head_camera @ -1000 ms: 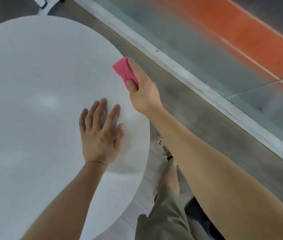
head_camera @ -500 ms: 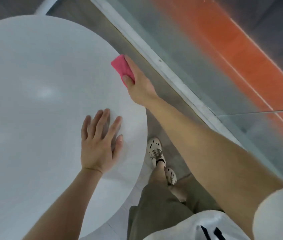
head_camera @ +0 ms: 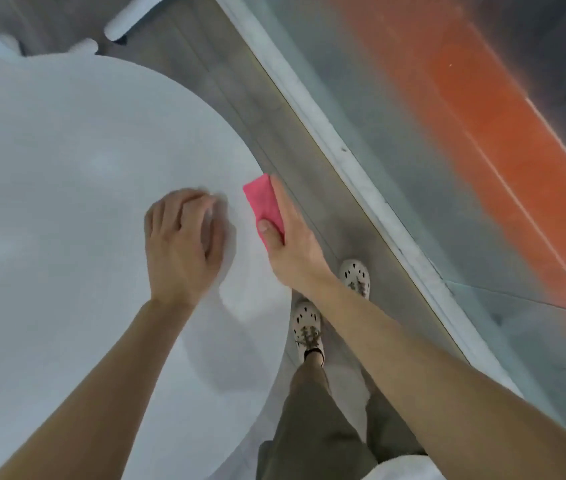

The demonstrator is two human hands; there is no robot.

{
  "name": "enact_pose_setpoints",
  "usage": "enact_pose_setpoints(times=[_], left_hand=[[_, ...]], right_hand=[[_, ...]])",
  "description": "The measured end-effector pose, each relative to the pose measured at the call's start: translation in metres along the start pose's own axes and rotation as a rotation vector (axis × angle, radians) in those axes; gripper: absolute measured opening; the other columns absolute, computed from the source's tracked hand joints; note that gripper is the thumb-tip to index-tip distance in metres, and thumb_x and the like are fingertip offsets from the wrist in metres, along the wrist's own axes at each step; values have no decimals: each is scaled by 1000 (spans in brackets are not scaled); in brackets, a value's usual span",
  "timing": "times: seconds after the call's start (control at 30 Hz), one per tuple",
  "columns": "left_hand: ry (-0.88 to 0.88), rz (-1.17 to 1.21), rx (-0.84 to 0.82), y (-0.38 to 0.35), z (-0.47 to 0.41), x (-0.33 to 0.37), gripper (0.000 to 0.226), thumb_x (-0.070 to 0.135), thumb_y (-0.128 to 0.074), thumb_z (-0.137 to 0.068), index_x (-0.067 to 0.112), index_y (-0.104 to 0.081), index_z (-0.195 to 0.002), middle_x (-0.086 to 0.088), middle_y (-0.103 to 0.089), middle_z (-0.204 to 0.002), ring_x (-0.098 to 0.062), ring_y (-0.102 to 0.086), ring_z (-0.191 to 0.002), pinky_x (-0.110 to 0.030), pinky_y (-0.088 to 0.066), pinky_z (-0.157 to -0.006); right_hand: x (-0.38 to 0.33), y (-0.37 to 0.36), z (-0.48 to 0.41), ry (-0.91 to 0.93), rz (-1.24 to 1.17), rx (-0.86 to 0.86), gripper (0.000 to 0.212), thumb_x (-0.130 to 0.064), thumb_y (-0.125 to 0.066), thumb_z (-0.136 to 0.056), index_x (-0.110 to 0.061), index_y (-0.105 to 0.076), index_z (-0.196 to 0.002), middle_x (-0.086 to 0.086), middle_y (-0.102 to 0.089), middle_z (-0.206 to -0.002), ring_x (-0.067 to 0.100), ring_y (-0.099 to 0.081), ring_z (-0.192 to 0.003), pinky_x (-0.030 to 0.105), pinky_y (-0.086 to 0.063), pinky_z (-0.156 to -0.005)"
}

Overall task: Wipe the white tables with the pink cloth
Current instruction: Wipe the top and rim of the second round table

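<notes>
Two hands show in the head view, both at the right-hand side of the round white table (head_camera: 67, 202). The right hand (head_camera: 292, 251) holds the pink cloth (head_camera: 262, 206), thumb pressed on top of it and fingers stretched along its outer side; the palm overhangs the table rim. The cloth is folded to a narrow flat pad and lies on the tabletop right at the rim, its long side running away from me. The left hand (head_camera: 181, 247) is just to the left of the cloth, not touching it, with a strip of bare tabletop between them. Its fingers are bent, knuckles raised, tips down on the surface. The tips are blurred, and I note nothing gripped in it. Both forearms are bare and enter from the bottom edge. Below the rim, on the grey plank floor (head_camera: 226, 74), are two pale perforated shoes (head_camera: 307, 327), one ahead of the other, with olive trousers (head_camera: 312, 427) above them. Right of the planks a pale stone strip (head_camera: 344, 157) runs diagonally across the view. Beyond it is a greyish surface with a broad orange band (head_camera: 482, 133); I cannot tell what that surface is. At the top edge, white tubes (head_camera: 129, 24) show beyond the table, blurred.
</notes>
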State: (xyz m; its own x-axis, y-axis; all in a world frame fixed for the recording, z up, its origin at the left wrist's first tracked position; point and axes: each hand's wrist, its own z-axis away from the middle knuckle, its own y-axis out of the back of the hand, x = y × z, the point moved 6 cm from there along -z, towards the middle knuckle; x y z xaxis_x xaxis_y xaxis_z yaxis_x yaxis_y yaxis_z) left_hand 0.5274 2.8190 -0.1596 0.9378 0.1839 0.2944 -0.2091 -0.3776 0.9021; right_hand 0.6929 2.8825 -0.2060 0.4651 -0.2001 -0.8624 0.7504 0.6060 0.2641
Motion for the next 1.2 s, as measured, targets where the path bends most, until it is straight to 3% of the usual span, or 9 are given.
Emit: enact_pose_setpoints(times=[0.17, 0.33, 0.47, 0.6, 0.7, 0.9, 1.0, 1.1, 1.2], left_hand=[[325, -178, 17, -19, -71, -45, 49, 35, -48, -111, 14, -52, -155, -16, -46, -165, -36, -38, -157, -52, -29, -128], [487, -249, -70, -41, -85, -61, 60, 47, -34, -113, 21, -39, -166, -13, -31, -176, -33, -23, -165, -54, -15, -134], [504, -257, -41, -42, -81, -60, 57, 46, -36, -113, 23, -41, -165, -11, -32, -176, -29, -23, -166, -52, -15, -134], [531, -271, -34, -41, -83, -57, 58, 42, -41, -111, 21, -43, -165, -12, -33, -175, -28, -24, -165, -53, -17, -134], [520, -303, -32, -41, -82, -55, 59, 46, -37, -112, 20, -43, -165, -12, -33, -176, -28, -24, -165, -54, -19, -133], [532, -291, -15, -40, -84, -53, 58, 41, -44, -110, 18, -45, -163, -13, -34, -175, -29, -26, -165, -56, -21, -132], [512, -291, -15, -40, -84, -53, 57, 37, -48, -109, 18, -45, -163, -14, -33, -175, -30, -26, -165, -56, -21, -132], [530, -281, -5, -40, -84, -52, 58, 38, -47, -109, 17, -46, -163, -15, -34, -175, -31, -26, -165, -57, -21, -132], [524, -268, 1, -39, -84, -52, 58, 40, -44, -111, 15, -47, -163, -17, -35, -174, -31, -27, -165, -58, -22, -131]], right_hand=[[-46, 1, -98, 119, -4, -80, 63, -23, -48, -115, -43, -27, -170, -20, -37, -171, 7, -43, -149, 21, -35, -112], [-5, 6, -5, 88, -67, -41, 63, -29, -45, -117, -44, -17, -171, -37, -27, -168, 1, -45, -147, 20, -44, -110], [1, 7, 18, 11, -78, -112, 66, -30, -47, -115, -42, -13, -171, -36, -32, -166, -1, -46, -141, 24, -47, -107], [-42, 3, -97, 140, -59, -131, 60, -23, -52, -114, -25, -31, -171, -10, -42, -170, 7, -43, -151, 16, -34, -119], [-84, -14, -172, 290, 52, -233, 60, -18, -53, -113, -22, -33, -171, -4, -38, -174, 15, -43, -152, 12, -29, -112], [-57, 11, -94, 353, 59, -211, 57, -19, -43, -118, -23, -25, -173, -16, -21, -179, 1, -28, -161, 19, -41, -120], [-37, 27, -55, 322, 73, -261, 61, -19, -44, -118, -26, -18, -173, -20, -16, -179, -2, -24, -161, 9, -37, -117], [-57, 15, -96, 288, 105, -299, 62, -17, -43, -117, -28, -18, -173, -19, -17, -179, 0, -27, -161, -2, -31, -108], [-101, -19, -185, 338, 158, -363, 64, -10, -44, -113, -26, -26, -173, -8, -29, -177, 11, -36, -156, 11, -31, -116]])
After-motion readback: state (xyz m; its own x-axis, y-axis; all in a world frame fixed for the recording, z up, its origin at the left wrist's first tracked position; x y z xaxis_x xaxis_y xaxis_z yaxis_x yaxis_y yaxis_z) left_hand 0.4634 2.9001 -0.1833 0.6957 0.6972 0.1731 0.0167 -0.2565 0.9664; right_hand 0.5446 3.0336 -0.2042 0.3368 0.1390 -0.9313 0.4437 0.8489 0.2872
